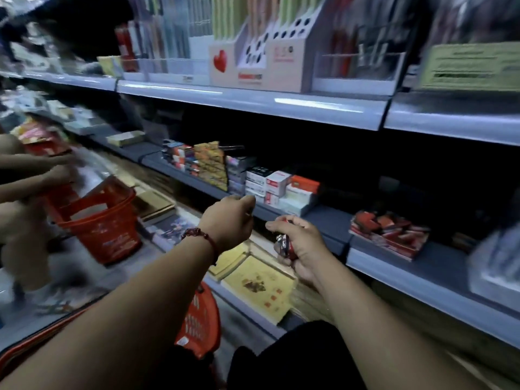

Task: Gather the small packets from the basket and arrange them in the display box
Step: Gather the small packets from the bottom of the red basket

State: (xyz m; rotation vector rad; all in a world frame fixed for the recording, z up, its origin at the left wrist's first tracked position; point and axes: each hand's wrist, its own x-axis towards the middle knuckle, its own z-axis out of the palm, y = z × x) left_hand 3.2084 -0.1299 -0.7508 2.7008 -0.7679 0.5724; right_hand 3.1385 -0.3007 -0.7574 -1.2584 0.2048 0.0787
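Crouched before grey metal shelving (332, 223), with the lip of the middle shelf just beyond both grips. Open room between the arms, down to flat yellow boxes (259, 288) on the lowest tier. Clamped round a bundle of small red packets (284, 244) with crinkled foil ends showing: right grip (298, 243). Knuckles-up near the shelf lip, fingers curled: left grip (233, 218); cannot tell whether pinching anything. Well to the right on the same shelf, a shallow display box (394, 249) heaped with glossy red packs. Below the left forearm, a slatted red plastic basket (202, 327), contents hidden. Farther left, a second red basket (104, 226) beside another person's blurred hands (56, 167).
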